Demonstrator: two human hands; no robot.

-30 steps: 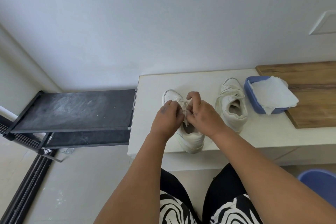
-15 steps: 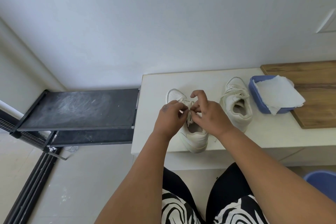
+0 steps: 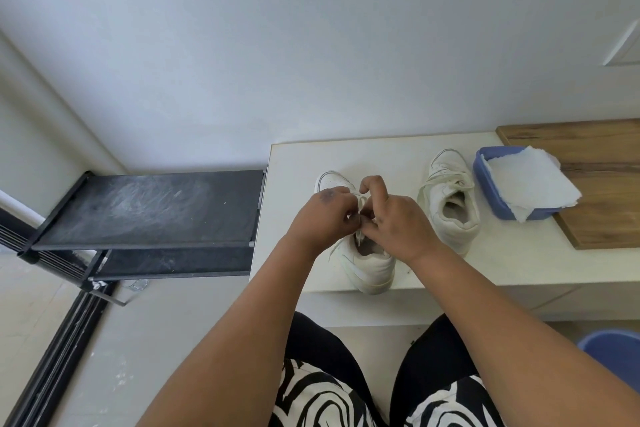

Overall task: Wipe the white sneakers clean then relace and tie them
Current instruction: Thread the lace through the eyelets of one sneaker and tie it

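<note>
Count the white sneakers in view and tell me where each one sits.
2. One sneaker sits at the white bench's front edge, under both hands; the other sneaker stands to its right, beside the blue tub.

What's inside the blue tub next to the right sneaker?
A crumpled white paper towel lies in the blue tub and spills over its right rim onto the wooden board. Anything beneath the towel, water included, is covered and cannot be seen.

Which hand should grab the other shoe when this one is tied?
Probably the right hand. The other sneaker sits just beside it on the white table, while the left hand would have to cross over the sneaker being tied. Both hands now pinch its laces.
</note>
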